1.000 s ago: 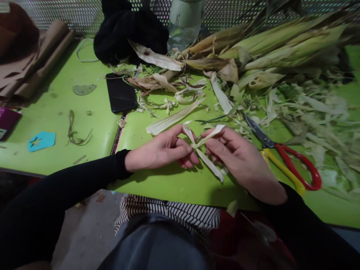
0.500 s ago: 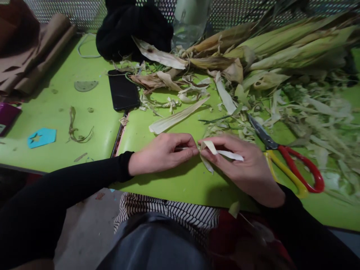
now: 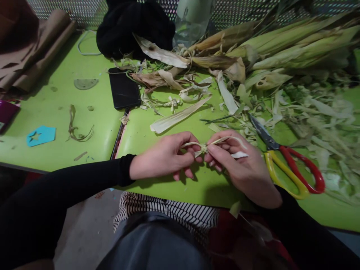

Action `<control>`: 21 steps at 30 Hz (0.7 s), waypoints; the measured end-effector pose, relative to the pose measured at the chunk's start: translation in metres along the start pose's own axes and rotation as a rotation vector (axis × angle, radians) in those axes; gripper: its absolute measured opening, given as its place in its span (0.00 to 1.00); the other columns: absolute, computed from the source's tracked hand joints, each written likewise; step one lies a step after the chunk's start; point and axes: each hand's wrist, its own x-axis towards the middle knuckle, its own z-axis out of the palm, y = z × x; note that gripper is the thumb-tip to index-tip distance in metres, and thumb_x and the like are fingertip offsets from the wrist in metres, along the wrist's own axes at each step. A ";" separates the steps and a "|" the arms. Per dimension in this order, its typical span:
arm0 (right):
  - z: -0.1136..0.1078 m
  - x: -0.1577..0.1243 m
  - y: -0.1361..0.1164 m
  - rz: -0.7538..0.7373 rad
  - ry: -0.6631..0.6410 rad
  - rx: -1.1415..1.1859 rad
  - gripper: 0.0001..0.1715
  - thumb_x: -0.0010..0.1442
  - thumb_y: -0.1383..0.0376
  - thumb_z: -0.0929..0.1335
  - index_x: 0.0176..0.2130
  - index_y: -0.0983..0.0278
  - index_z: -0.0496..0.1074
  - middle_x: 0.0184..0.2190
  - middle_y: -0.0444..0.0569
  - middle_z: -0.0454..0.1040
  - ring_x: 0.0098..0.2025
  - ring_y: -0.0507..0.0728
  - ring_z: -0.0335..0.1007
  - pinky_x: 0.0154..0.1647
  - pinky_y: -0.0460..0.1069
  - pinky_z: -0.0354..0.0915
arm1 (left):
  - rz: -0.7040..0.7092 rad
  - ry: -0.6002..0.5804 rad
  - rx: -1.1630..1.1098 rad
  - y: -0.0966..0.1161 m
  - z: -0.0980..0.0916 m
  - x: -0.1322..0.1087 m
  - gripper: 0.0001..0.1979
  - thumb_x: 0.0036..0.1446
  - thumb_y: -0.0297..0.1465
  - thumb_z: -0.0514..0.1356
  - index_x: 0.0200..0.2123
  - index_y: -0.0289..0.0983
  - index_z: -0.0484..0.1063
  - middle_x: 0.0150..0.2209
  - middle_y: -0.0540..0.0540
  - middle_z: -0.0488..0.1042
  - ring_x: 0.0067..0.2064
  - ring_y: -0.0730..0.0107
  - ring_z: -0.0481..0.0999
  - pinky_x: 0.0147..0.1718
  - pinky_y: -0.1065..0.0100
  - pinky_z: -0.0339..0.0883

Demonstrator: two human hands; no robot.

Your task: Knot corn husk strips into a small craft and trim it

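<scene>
Between my two hands is a small knotted piece of corn husk strips (image 3: 203, 149), pale green at the knot, with strip ends running out to both sides. My left hand (image 3: 170, 154) pinches its left side, thumb against the fingers. From the right, my right hand (image 3: 236, 161) grips the knot with thumb and fingertips, and strip ends curve across its palm. Both hands are just above the green table (image 3: 168, 189). A long flat husk strip (image 3: 180, 115) lies beyond my left hand. Scissors (image 3: 281, 150) with red and yellow handles lie beside my right hand.
Whole corn husks (image 3: 281, 45) are heaped at the back right, with husk scraps (image 3: 323, 123) below them. A black phone (image 3: 123, 89), a half-round protractor (image 3: 86, 83), a blue paper piece (image 3: 41, 136), brown paper rolls (image 3: 42, 52) and a black cloth bundle (image 3: 135, 33) lie on the table.
The knotted husk piece has turned, and its strip ends now spread left and right. My left fingers have loosened from a tight pinch, with the lower ones showing below the piece.
</scene>
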 end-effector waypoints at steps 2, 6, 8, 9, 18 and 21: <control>0.001 0.000 -0.001 0.031 0.003 0.015 0.07 0.64 0.60 0.69 0.37 0.59 0.68 0.23 0.42 0.74 0.24 0.51 0.68 0.22 0.46 0.62 | 0.021 0.000 -0.005 0.001 -0.001 0.000 0.05 0.60 0.25 0.56 0.37 0.36 0.61 0.29 0.53 0.71 0.23 0.81 0.73 0.20 0.78 0.66; 0.001 0.001 -0.001 0.058 -0.018 0.033 0.12 0.63 0.55 0.70 0.38 0.60 0.68 0.22 0.42 0.72 0.22 0.50 0.65 0.21 0.46 0.60 | 0.132 0.059 0.096 0.003 -0.002 -0.001 0.07 0.61 0.32 0.59 0.35 0.35 0.64 0.23 0.57 0.65 0.21 0.82 0.65 0.21 0.76 0.61; 0.000 0.002 0.000 0.069 -0.046 0.076 0.14 0.62 0.54 0.71 0.39 0.60 0.69 0.22 0.41 0.71 0.21 0.50 0.63 0.20 0.45 0.59 | 0.171 0.096 0.166 0.005 -0.003 -0.001 0.07 0.61 0.33 0.59 0.34 0.35 0.65 0.22 0.57 0.64 0.22 0.82 0.62 0.22 0.75 0.57; -0.001 0.002 0.001 0.078 -0.058 0.106 0.14 0.62 0.53 0.71 0.40 0.60 0.69 0.22 0.40 0.70 0.21 0.49 0.62 0.19 0.45 0.58 | 0.181 0.107 0.197 0.005 -0.003 -0.002 0.07 0.61 0.32 0.59 0.33 0.35 0.65 0.22 0.57 0.64 0.22 0.82 0.62 0.23 0.75 0.57; -0.006 -0.001 -0.002 0.098 -0.079 0.149 0.07 0.64 0.59 0.69 0.40 0.58 0.70 0.19 0.38 0.66 0.21 0.49 0.58 0.19 0.45 0.52 | 0.141 0.054 0.259 0.014 -0.005 -0.009 0.05 0.60 0.28 0.59 0.31 0.35 0.65 0.21 0.58 0.63 0.20 0.84 0.60 0.20 0.78 0.56; -0.005 -0.002 -0.004 0.099 -0.070 0.130 0.06 0.64 0.60 0.69 0.40 0.59 0.69 0.18 0.37 0.65 0.20 0.49 0.56 0.18 0.46 0.50 | 0.117 0.025 0.232 0.015 -0.005 -0.011 0.05 0.60 0.28 0.59 0.32 0.36 0.65 0.21 0.58 0.64 0.20 0.83 0.61 0.19 0.79 0.56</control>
